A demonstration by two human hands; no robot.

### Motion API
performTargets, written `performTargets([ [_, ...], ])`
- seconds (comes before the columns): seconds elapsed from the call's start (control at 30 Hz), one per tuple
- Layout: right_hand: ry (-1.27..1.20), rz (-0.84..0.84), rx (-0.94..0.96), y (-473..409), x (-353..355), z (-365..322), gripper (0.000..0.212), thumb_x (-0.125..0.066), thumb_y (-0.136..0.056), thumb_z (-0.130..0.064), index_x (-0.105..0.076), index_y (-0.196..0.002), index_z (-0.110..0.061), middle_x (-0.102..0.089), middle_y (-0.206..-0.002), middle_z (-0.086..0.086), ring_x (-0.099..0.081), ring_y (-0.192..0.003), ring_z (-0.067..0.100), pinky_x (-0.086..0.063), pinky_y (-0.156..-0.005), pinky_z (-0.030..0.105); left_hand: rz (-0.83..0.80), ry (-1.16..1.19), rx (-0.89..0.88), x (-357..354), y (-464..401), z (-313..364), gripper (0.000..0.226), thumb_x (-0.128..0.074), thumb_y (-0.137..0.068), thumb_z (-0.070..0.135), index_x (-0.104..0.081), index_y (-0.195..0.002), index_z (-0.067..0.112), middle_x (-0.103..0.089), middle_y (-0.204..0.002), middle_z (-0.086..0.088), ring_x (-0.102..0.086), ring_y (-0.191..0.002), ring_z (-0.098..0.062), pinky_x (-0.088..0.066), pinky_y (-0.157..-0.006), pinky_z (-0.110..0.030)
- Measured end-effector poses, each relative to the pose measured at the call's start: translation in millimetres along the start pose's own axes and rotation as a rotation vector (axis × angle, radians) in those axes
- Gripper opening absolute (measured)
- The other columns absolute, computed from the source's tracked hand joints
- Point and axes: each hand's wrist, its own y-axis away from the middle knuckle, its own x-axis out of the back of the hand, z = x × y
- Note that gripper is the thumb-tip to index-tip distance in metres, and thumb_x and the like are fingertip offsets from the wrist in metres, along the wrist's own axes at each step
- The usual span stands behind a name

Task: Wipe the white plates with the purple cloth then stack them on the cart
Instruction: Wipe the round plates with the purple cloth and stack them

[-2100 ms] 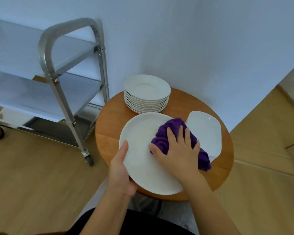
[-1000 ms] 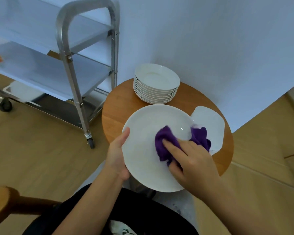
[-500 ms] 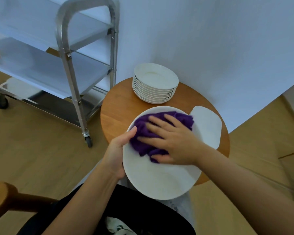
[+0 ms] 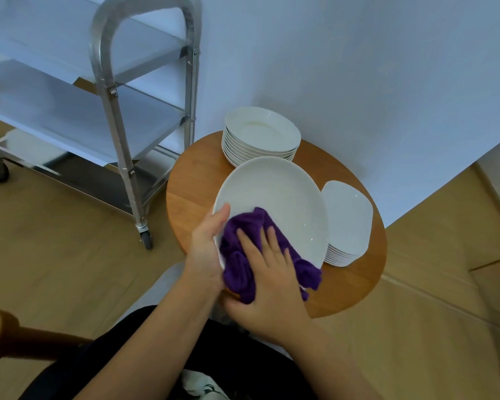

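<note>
My left hand (image 4: 207, 249) grips the near left rim of a large round white plate (image 4: 277, 200), which is tilted up over the round wooden table (image 4: 191, 180). Pressed flat on the plate's near lower part is my right hand (image 4: 267, 287), holding the bunched purple cloth (image 4: 243, 255). A stack of round white plates (image 4: 261, 137) stands at the table's back. To the right lies a stack of squarish white plates (image 4: 347, 220). The metal cart (image 4: 110, 90) stands at the left with bare shelves.
A white wall runs behind the table. The cart's near caster (image 4: 147, 241) stands on the wooden floor close to the table's left edge. A wooden chair arm (image 4: 0, 333) shows at the bottom left. My dark-clothed lap is below the table.
My right hand has swept the cloth from the plate's upper left down to its near lower edge. The plate has tipped up more steeply in my left hand.
</note>
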Motion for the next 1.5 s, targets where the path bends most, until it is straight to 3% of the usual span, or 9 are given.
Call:
performTargets([
  [0.17, 0.005, 0.151, 0.145, -6.7, -0.4, -15.9, 0.059, -0.071, -0.076, -0.025, -0.052, -0.131, -0.017, -0.064, -0.120, 0.003, -0.059, -0.110, 0.021, -0.049, -0.093, 0.039, 0.071, -0.016, -0.015, 1.2, 2.2, 9.7, 0.047, -0.062, -0.067, 0.037, -0.066, -0.101, 0.004, -0.074, -0.079, -0.010, -0.072, -0.067, -0.023, -0.057, -0.054, -0.032],
  [0.27, 0.181, 0.366, 0.258, -3.9, 3.2, -23.8, 0.035, -0.063, -0.084, -0.027, -0.066, -0.112, -0.007, -0.069, -0.081, 0.004, -0.064, -0.066, 0.017, -0.049, -0.055, 0.022, 0.119, -0.071, -0.005, -1.1, 2.6, 17.0, 0.057, -0.063, -0.061, 0.044, -0.059, -0.108, 0.012, -0.074, -0.076, -0.006, -0.072, -0.064, -0.021, -0.057, -0.053, -0.031],
  [0.37, 0.159, 0.397, 0.316, -4.2, 13.5, -25.0, 0.034, -0.066, -0.083, -0.031, -0.069, -0.106, -0.007, -0.069, -0.075, 0.005, -0.064, -0.062, 0.016, -0.050, -0.054, 0.021, 0.119, -0.142, 0.006, -7.3, 1.7, 22.2, 0.055, -0.068, -0.058, 0.045, -0.060, -0.104, 0.015, -0.075, -0.077, -0.005, -0.072, -0.067, -0.022, -0.057, -0.054, -0.032],
  [0.53, -0.611, 0.462, -0.134, -15.6, 62.2, -28.5, 0.055, -0.079, -0.070, -0.016, -0.050, -0.091, -0.057, -0.064, -0.079, -0.026, -0.062, -0.078, -0.010, -0.057, -0.064, 0.017, -0.088, -0.242, -0.133, -25.6, -8.8, 27.3, 0.069, -0.064, -0.067, 0.060, -0.052, -0.130, 0.035, -0.062, -0.127, -0.007, -0.060, -0.114, -0.025, -0.046, -0.094, -0.053],
  [0.67, -1.555, 0.635, -0.320, -29.3, 79.2, -5.7, 0.054, -0.075, -0.056, -0.008, -0.060, -0.102, -0.032, -0.071, -0.082, -0.012, -0.070, -0.081, 0.008, -0.058, -0.060, 0.029, 0.314, -0.496, -0.086, -6.1, -29.2, 7.9, 0.100, -0.067, -0.070, 0.058, -0.012, -0.150, 0.035, -0.032, -0.152, 0.000, -0.036, -0.132, -0.018, -0.029, -0.108, -0.046],
  [0.77, -1.777, 0.656, -0.363, -28.4, 69.8, 2.9, 0.037, -0.068, -0.060, -0.004, -0.071, -0.086, -0.030, -0.073, -0.080, -0.004, -0.072, -0.075, 0.015, -0.056, -0.056, 0.032, 0.129, -0.053, 0.156, 17.5, -31.1, -8.2, 0.072, -0.063, -0.076, 0.043, -0.043, -0.139, 0.015, -0.061, -0.128, -0.010, -0.060, -0.113, -0.029, -0.051, -0.090, -0.046],
  [1.2, -1.293, 0.682, -0.573, -13.4, 67.4, 49.7, 0.050, -0.074, -0.064, -0.029, -0.060, -0.111, -0.026, -0.070, -0.097, -0.004, -0.067, -0.094, 0.019, -0.056, -0.071, 0.030, 0.037, -0.090, -0.089, 26.2, -30.8, 26.0, 0.050, -0.064, -0.077, 0.025, -0.056, -0.125, 0.013, -0.068, -0.116, -0.013, -0.066, -0.103, -0.029, -0.059, -0.074, -0.041],
  [1.4, -0.829, 0.475, 0.009, -40.6, 105.0, 33.8, 0.053, -0.058, -0.075, -0.046, -0.043, -0.125, -0.036, -0.059, -0.109, -0.016, -0.056, -0.101, 0.001, -0.048, -0.084, 0.019, 0.061, -0.668, -0.323, -5.3, -18.7, 48.8, 0.036, -0.075, -0.069, 0.011, -0.062, -0.103, 0.016, -0.072, -0.093, -0.003, -0.070, -0.084, -0.023, -0.059, -0.064, -0.032],
  [1.5, -0.240, 0.106, 0.182, -69.7, 109.8, 14.5, 0.071, -0.057, -0.074, -0.060, -0.028, -0.138, -0.044, -0.036, -0.145, -0.008, -0.030, -0.136, 0.018, -0.030, -0.110, 0.048, -0.153, -0.862, -0.315, -21.8, -13.3, 51.8, 0.040, -0.077, -0.064, 0.016, -0.065, -0.102, 0.012, -0.073, -0.094, -0.010, -0.070, -0.087, -0.027, -0.059, -0.070, -0.037],
])
